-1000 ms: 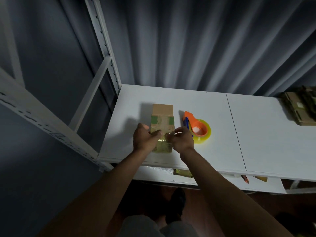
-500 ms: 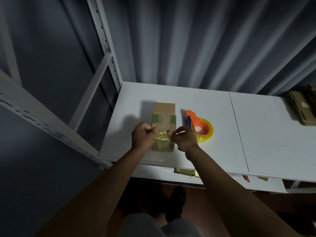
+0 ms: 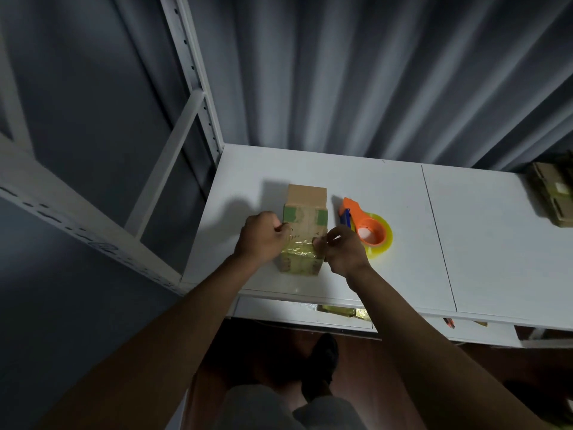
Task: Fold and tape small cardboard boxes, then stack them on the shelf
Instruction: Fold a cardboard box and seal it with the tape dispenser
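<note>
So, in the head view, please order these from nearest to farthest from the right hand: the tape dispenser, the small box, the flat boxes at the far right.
1. Small box: touching the right hand, on its left.
2. Tape dispenser: just beyond the hand, on its right.
3. Flat boxes: far right edge of the shelf.

The box (image 3: 305, 226) stands on the counter (image 3: 387, 274) near its left end, the left hand (image 3: 262, 235) at its left side and the right hand (image 3: 342, 251) at its right. The tape dispenser (image 3: 367, 229) lies just right of the box. More boxes (image 3: 555, 197) sit at the far right.
</note>
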